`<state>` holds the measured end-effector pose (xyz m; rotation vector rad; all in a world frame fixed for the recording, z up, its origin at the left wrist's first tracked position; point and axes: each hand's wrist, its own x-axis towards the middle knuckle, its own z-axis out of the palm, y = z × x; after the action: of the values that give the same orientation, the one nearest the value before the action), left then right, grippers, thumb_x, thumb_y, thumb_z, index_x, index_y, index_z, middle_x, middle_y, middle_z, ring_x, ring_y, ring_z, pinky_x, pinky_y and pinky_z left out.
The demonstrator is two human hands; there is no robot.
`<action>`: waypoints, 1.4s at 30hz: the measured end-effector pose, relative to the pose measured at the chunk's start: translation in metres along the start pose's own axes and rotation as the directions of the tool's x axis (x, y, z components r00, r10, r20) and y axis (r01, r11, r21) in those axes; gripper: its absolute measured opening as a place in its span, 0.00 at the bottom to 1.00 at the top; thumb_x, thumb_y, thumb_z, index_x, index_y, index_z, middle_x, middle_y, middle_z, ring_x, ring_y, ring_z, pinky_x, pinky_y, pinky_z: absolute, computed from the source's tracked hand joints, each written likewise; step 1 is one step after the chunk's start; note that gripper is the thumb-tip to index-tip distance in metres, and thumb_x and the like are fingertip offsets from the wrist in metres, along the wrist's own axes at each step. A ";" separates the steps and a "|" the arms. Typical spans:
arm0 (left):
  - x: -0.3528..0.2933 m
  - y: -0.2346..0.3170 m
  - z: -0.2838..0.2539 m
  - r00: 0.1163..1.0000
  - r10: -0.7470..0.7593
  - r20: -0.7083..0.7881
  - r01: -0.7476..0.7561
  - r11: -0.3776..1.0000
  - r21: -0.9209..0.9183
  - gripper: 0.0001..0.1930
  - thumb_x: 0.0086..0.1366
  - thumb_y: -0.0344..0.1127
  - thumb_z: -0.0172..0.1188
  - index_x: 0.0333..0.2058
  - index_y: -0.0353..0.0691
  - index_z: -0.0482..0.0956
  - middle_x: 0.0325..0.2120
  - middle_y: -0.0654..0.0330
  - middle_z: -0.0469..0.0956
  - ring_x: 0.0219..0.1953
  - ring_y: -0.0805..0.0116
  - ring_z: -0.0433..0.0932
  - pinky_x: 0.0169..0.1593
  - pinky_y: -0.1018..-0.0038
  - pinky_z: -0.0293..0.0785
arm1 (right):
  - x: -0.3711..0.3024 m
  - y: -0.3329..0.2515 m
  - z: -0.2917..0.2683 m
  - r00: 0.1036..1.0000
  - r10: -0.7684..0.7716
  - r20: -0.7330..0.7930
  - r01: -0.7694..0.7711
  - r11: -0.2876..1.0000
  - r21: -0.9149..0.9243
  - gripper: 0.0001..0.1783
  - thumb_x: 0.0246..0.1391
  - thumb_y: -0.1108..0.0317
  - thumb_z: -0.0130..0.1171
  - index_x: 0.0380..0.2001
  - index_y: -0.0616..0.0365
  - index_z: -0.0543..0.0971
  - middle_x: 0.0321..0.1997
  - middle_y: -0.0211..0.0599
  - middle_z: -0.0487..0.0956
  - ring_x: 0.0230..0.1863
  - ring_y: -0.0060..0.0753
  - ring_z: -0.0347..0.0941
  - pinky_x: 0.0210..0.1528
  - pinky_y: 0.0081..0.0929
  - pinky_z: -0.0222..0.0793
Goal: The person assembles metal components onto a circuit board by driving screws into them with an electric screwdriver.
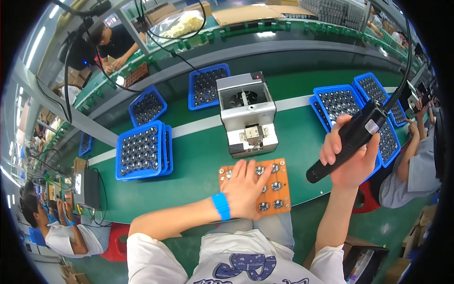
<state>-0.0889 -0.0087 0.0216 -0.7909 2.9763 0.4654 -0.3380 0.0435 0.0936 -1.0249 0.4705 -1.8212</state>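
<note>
My left hand (243,189), with a blue band at its wrist, lies flat with fingers spread on an orange-brown fixture board (285,171). Several round, shiny metal parts (276,186) sit in the board's holes; my palm and fingers cover others. Raised to the right of the board, my right hand (352,161) is wrapped round a black corded electric screwdriver (350,137). Its cord runs up from the upper end, while the blunt lower end points down and left, apart from the board. No bit can be made out. Behind the board stands a silver-grey bench machine (248,113).
Stacked blue trays (168,163) of round metal parts stand left on the green bench (198,156); more blue trays (314,88) are at the right. A tray (190,94) sits behind the machine. Co-workers sit left and right. A hanging cord (407,61) reaches down at the right.
</note>
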 end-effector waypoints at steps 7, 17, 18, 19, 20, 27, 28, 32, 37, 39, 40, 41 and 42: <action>0.014 0.000 -0.007 0.997 -0.058 0.060 0.060 0.998 -0.034 0.66 0.38 0.55 0.76 0.71 0.31 0.48 0.59 0.20 0.57 0.67 0.25 0.51 0.70 0.38 0.36 | 0.006 0.024 0.015 0.996 0.081 0.049 -0.085 0.994 0.074 0.41 0.66 0.33 0.40 0.57 0.66 0.65 0.28 0.36 0.69 0.22 0.30 0.67 0.26 0.29 0.64; -0.006 0.007 0.003 0.995 -0.073 -0.070 0.074 0.997 0.013 0.62 0.46 0.56 0.73 0.72 0.35 0.46 0.67 0.32 0.53 0.71 0.36 0.49 0.72 0.42 0.33 | -0.011 0.023 0.021 0.979 0.200 0.034 -0.198 0.979 -0.048 0.41 0.65 0.31 0.40 0.55 0.63 0.66 0.21 0.34 0.66 0.15 0.28 0.62 0.18 0.28 0.59; -0.011 0.004 0.006 0.981 -0.035 -0.192 0.035 0.999 -0.004 0.61 0.47 0.55 0.73 0.72 0.35 0.47 0.68 0.34 0.54 0.72 0.39 0.50 0.72 0.42 0.34 | -0.011 0.024 0.026 0.979 0.202 -0.008 -0.202 0.978 -0.048 0.43 0.64 0.29 0.39 0.53 0.63 0.68 0.21 0.34 0.67 0.15 0.28 0.62 0.18 0.28 0.59; -0.024 0.002 -0.010 0.982 -0.016 -0.190 -0.011 0.990 -0.139 0.61 0.47 0.56 0.74 0.72 0.35 0.48 0.68 0.38 0.55 0.72 0.42 0.50 0.72 0.42 0.36 | -0.013 0.024 0.029 0.979 0.200 -0.042 -0.201 0.979 -0.025 0.46 0.62 0.26 0.37 0.53 0.65 0.68 0.22 0.36 0.68 0.16 0.30 0.64 0.19 0.30 0.61; -0.034 -0.003 -0.014 0.983 0.011 -0.184 -0.040 0.988 -0.152 0.61 0.47 0.56 0.74 0.72 0.35 0.48 0.68 0.38 0.55 0.72 0.42 0.50 0.72 0.42 0.36 | -0.014 0.023 0.031 0.978 0.196 -0.077 -0.197 0.980 -0.003 0.50 0.61 0.23 0.35 0.52 0.68 0.67 0.22 0.38 0.70 0.17 0.31 0.65 0.20 0.32 0.63; -0.096 -0.041 0.022 0.923 -0.314 -0.222 0.121 0.784 -0.609 0.68 0.39 0.51 0.82 0.72 0.35 0.45 0.69 0.40 0.54 0.73 0.39 0.49 0.70 0.41 0.41 | -0.003 0.023 0.046 0.999 0.028 -0.015 -0.031 0.984 -0.178 0.49 0.60 0.22 0.37 0.50 0.65 0.67 0.22 0.37 0.70 0.17 0.31 0.65 0.20 0.32 0.64; -0.099 -0.039 0.024 0.923 -0.338 -0.183 0.186 0.810 -0.557 0.70 0.37 0.50 0.83 0.72 0.35 0.44 0.69 0.42 0.54 0.73 0.39 0.49 0.70 0.41 0.43 | 0.000 0.027 0.049 0.999 0.036 -0.028 -0.040 0.982 -0.185 0.49 0.60 0.22 0.37 0.50 0.65 0.67 0.22 0.37 0.70 0.17 0.31 0.65 0.20 0.32 0.64; -0.094 -0.044 0.042 0.903 -0.294 -0.315 0.119 0.873 -0.474 0.64 0.39 0.47 0.82 0.70 0.35 0.51 0.64 0.49 0.67 0.69 0.44 0.61 0.69 0.43 0.48 | 0.006 0.036 0.055 1.000 0.012 -0.006 -0.013 0.968 -0.249 0.39 0.62 0.30 0.46 0.48 0.61 0.69 0.20 0.31 0.71 0.13 0.25 0.66 0.17 0.27 0.65; -0.090 -0.037 0.043 0.867 -0.313 -0.388 0.129 0.893 -0.431 0.58 0.41 0.47 0.81 0.68 0.35 0.58 0.59 0.48 0.73 0.66 0.47 0.66 0.69 0.44 0.50 | 0.009 0.044 0.056 0.999 0.030 0.020 -0.023 0.957 -0.288 0.36 0.60 0.32 0.52 0.45 0.59 0.68 0.20 0.29 0.71 0.12 0.25 0.68 0.17 0.25 0.67; -0.088 -0.034 0.045 0.864 -0.312 -0.395 0.132 0.898 -0.421 0.57 0.42 0.47 0.81 0.68 0.35 0.59 0.59 0.47 0.74 0.66 0.48 0.66 0.69 0.45 0.50 | 0.013 0.046 0.056 1.000 0.014 0.008 -0.011 0.955 -0.297 0.36 0.60 0.32 0.54 0.46 0.58 0.68 0.21 0.29 0.72 0.13 0.24 0.68 0.16 0.24 0.66; -0.086 -0.032 0.047 0.868 -0.302 -0.394 0.122 0.899 -0.421 0.55 0.43 0.48 0.80 0.67 0.35 0.60 0.59 0.46 0.74 0.66 0.48 0.67 0.69 0.45 0.51 | 0.014 0.046 0.056 1.000 0.017 0.006 -0.015 0.954 -0.299 0.36 0.60 0.32 0.54 0.46 0.58 0.68 0.21 0.29 0.72 0.13 0.24 0.68 0.16 0.24 0.66; -0.085 -0.029 0.049 0.872 -0.291 -0.393 0.111 0.900 -0.420 0.54 0.44 0.48 0.79 0.67 0.35 0.61 0.59 0.46 0.73 0.65 0.48 0.67 0.68 0.46 0.51 | 0.015 0.046 0.055 1.000 0.021 0.015 -0.016 0.950 -0.310 0.36 0.59 0.32 0.54 0.46 0.58 0.68 0.21 0.29 0.72 0.12 0.24 0.68 0.16 0.24 0.66; -0.083 -0.025 0.050 0.873 -0.294 -0.389 0.115 0.899 -0.423 0.54 0.44 0.48 0.79 0.67 0.35 0.61 0.59 0.46 0.73 0.65 0.48 0.67 0.68 0.46 0.51 | 0.015 0.047 0.054 0.999 0.027 0.025 -0.018 0.947 -0.319 0.36 0.59 0.32 0.54 0.46 0.58 0.68 0.21 0.29 0.72 0.12 0.24 0.68 0.16 0.24 0.66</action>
<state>-0.0072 0.0250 -0.0249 -1.4196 3.1775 1.0104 -0.2708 0.0142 0.0990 -1.2565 0.7750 -1.7416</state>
